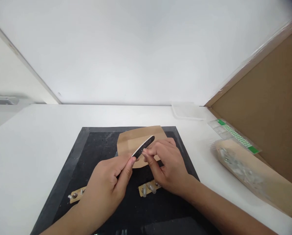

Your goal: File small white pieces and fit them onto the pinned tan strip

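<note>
My left hand (111,178) grips the lower end of a dark nail file (143,147) with a pale edge, which slants up to the right. Against the file's face, the thumb and fingertips of my right hand (167,161) are pinched together; what they hold is too small to make out. Behind both hands lies a brown paper sheet (128,140) on a black mat (97,147). A wooden strip with clear pieces on it (147,188) rests below my right hand. Another wooden strip (75,195) is partly hidden by my left wrist.
On the white table (19,163), a bag of clear pieces (243,169) lies at the right, beside a green and white strip (237,135). A clear plastic tray (188,111) stands at the back. A brown board (265,85) rises on the right.
</note>
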A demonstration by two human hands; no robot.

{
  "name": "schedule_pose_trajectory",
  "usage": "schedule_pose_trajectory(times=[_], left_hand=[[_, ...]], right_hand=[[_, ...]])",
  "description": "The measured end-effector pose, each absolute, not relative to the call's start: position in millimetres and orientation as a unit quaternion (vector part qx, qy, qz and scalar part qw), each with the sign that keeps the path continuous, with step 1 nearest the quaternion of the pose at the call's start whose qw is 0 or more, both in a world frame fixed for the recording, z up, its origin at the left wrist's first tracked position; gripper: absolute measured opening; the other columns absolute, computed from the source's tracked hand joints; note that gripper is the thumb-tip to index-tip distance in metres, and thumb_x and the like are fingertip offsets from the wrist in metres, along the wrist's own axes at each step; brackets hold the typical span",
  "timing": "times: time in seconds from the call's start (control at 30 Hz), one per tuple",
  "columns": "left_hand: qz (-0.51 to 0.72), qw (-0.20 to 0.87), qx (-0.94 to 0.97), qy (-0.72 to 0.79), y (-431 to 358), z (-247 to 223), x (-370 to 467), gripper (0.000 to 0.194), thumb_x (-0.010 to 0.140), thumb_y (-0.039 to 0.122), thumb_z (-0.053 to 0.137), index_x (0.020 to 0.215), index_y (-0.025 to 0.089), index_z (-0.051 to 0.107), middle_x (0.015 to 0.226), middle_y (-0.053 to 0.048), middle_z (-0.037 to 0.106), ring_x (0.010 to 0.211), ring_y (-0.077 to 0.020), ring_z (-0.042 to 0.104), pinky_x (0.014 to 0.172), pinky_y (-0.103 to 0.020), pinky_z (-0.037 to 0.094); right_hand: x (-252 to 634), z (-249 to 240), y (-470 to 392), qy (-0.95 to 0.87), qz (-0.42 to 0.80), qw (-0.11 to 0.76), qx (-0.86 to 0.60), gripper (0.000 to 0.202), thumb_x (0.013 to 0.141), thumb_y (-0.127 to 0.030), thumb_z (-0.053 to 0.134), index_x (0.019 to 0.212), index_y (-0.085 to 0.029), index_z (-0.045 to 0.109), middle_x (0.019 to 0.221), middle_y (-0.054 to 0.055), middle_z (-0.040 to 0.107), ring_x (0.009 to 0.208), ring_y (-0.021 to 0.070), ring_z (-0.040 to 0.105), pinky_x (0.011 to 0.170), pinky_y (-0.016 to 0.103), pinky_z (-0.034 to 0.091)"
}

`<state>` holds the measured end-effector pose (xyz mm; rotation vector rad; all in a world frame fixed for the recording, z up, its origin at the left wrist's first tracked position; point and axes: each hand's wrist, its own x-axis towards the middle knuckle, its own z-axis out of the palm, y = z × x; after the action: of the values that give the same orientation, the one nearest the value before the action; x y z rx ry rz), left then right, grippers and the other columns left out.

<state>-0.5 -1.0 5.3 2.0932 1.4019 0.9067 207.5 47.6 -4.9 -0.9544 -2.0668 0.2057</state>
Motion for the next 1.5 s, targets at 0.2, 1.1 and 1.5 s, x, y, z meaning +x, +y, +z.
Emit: schedule_pose_trajectory(times=[0.2, 1.1, 1.5], left_hand=[[0.325, 0.241, 0.757, 0.513, 0.9, 4.5, -1.5, 0.045, 0.111, 0.030, 0.041, 0.068, 0.020, 0.044, 0.058, 0.005, 0.046, 0.050, -0.0092, 0.044, 0.053, -0.024, 0.033], [0.325, 0.227, 0.772, 0.498, -1.0, 6.6, -5.7, 0.040, 0.112, 0.027, 0.042, 0.074, 0.020, 0.052, 0.060, 0.006, 0.047, 0.050, -0.0086, 0.044, 0.052, -0.023, 0.033], [0.327, 0.216, 0.774, 0.497, -1.3, 3.2, -2.6, 0.041, 0.111, 0.028, 0.042, 0.072, 0.020, 0.047, 0.059, 0.006, 0.047, 0.050, -0.0085, 0.044, 0.052, -0.023, 0.033]], right_hand=[[207.0, -4.1, 49.5, -0.822, 0.084, 0.405, -0.392, 0.026, 0.107, -0.019, 0.056, 0.081, -0.023, 0.053, 0.073, -0.002, 0.067, 0.071, 0.0161, 0.062, 0.078, 0.038, 0.038], [205.1, -8.1, 45.0, -0.814, 0.069, 0.426, -0.388, 0.020, 0.103, -0.015, 0.058, 0.085, -0.022, 0.053, 0.074, -0.003, 0.067, 0.070, 0.0153, 0.064, 0.076, 0.037, 0.036], [203.4, -9.4, 44.2, -0.809, 0.062, 0.421, -0.406, 0.021, 0.104, -0.017, 0.057, 0.084, -0.022, 0.054, 0.073, -0.003, 0.065, 0.071, 0.0155, 0.064, 0.078, 0.037, 0.036]])
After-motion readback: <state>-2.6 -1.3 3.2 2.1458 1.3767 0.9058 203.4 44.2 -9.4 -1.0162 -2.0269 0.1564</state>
